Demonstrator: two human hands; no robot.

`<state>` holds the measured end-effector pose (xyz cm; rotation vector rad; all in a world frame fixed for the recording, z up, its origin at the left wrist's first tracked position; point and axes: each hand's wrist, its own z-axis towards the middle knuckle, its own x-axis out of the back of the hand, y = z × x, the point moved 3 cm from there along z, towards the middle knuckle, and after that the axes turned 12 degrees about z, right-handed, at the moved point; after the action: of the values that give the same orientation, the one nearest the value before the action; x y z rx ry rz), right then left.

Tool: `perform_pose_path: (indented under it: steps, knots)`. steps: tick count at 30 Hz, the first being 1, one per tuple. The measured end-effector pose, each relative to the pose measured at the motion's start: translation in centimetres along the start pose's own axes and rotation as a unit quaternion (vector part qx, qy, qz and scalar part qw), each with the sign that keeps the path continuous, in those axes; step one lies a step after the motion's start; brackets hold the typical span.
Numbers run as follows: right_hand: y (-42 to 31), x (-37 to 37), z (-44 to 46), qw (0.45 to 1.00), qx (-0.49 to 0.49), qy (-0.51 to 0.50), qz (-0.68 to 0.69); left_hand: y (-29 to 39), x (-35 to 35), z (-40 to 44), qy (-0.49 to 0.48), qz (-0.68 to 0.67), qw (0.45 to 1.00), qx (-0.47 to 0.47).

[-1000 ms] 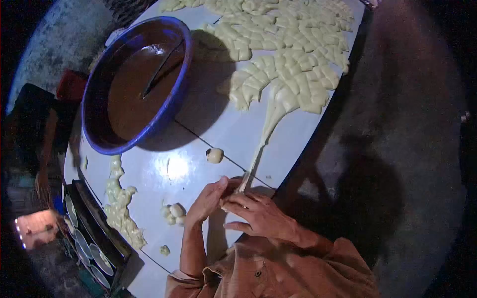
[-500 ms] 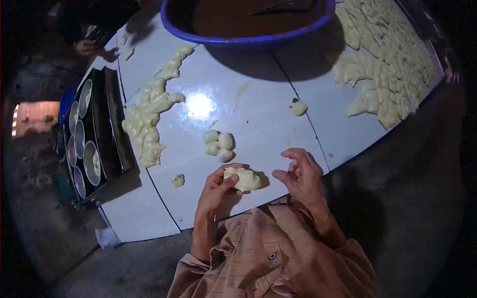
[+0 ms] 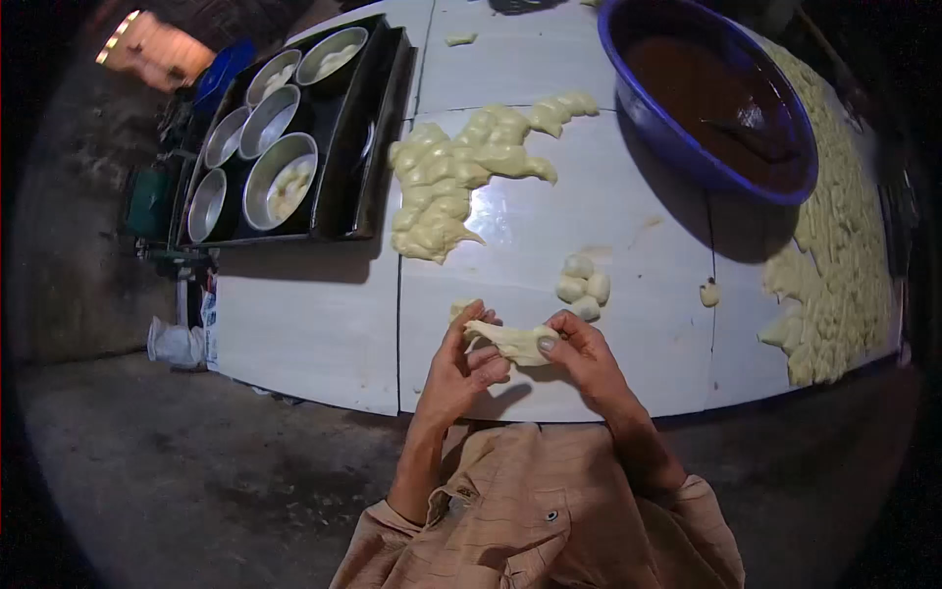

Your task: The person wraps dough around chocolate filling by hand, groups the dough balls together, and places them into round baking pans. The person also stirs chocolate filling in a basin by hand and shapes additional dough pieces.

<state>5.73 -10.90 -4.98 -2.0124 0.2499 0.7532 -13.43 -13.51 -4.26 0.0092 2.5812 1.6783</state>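
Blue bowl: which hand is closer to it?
Right. The right hand is below and left of the bowl in view; the left hand is farther left and away.

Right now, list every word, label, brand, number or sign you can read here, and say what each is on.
Readable text: none.
Coloured marks on the pale patch at the table's left edge, by the white bag: too small and blurred to read, if lettering at all.
Held dough, tins, basin: no lettering visible.
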Motion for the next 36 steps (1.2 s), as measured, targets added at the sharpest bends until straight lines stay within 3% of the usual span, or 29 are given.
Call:
perform_pose_path:
  steps: [1, 2, 4, 6, 7, 9, 12, 14, 17, 19, 22, 25, 27, 29, 31, 33, 36]
  knots:
    - [0.0, -0.7, 0.8, 1.000, -0.017, -0.013, 0.013, 1.1, 0.3, 0.0, 0.027, 0.009, 0.998, -0.052]
    - [-0.4, -1.8, 1.4, 0.999, -0.043, -0.017, 0.019, 2.4, 1.4, -0.2, 0.037, 0.064, 0.997, -0.020]
    - [-1.5, -4.0, 2.4, 0.998, -0.042, -0.049, -0.004, 2.8, 3.0, 0.1, 0.035, 0.136, 0.986, -0.088]
    - [-1.6, -5.8, 3.3, 0.998, -0.048, -0.048, 0.017, 4.5, 3.7, 0.5, -0.010, 0.197, 0.972, -0.124]
    - [-1.7, -6.6, 3.9, 0.998, -0.037, -0.051, -0.016, 4.5, 3.7, 0.8, -0.036, 0.193, 0.973, -0.120]
    - [-2.5, -8.1, 4.8, 0.995, -0.008, -0.054, -0.080, 4.7, 4.0, 1.0, -0.086, 0.194, 0.977, 0.013]
    - [-3.0, -8.1, 5.6, 0.990, 0.020, -0.029, -0.134, 5.1, 5.8, 1.0, -0.035, 0.172, 0.984, -0.011]
    - [-3.0, -7.0, 5.9, 0.987, 0.016, 0.014, -0.159, 4.5, 6.9, 1.1, -0.017, 0.087, 0.996, 0.001]
    - [-2.9, -7.6, 6.0, 0.993, 0.025, 0.038, -0.107, 4.0, 7.5, 1.7, -0.019, 0.025, 1.000, 0.000]
    - [-2.1, -7.4, 6.9, 0.996, 0.025, -0.030, -0.076, 3.9, 7.7, 1.9, -0.027, -0.011, 1.000, -0.004]
    - [-1.5, -7.2, 7.5, 0.977, 0.050, -0.064, -0.197, 3.6, 7.5, 2.7, -0.053, -0.054, 0.997, 0.023]
    - [-2.7, -8.4, 6.8, 0.963, 0.040, -0.076, -0.255, 3.5, 7.0, 3.4, -0.039, 0.027, 0.998, 0.037]
    - [-3.7, -9.4, 6.8, 0.926, 0.094, -0.102, -0.351, 3.3, 6.1, 4.5, -0.057, 0.064, 0.996, 0.017]
    - [-3.9, -9.3, 7.1, 0.880, 0.154, -0.113, -0.435, 3.1, 5.3, 4.6, -0.072, 0.000, 0.996, 0.051]
    - [-5.2, -9.1, 6.6, 0.881, 0.116, -0.044, -0.456, 3.9, 5.6, 4.6, -0.040, 0.004, 0.999, 0.032]
    - [-5.1, -8.0, 6.6, 0.904, 0.042, -0.011, -0.426, 3.8, 5.8, 5.1, -0.038, 0.000, 0.999, 0.016]
    - [-4.3, -6.0, 7.2, 0.985, 0.053, 0.012, -0.164, 3.7, 4.8, 5.5, -0.026, -0.068, 0.997, -0.007]
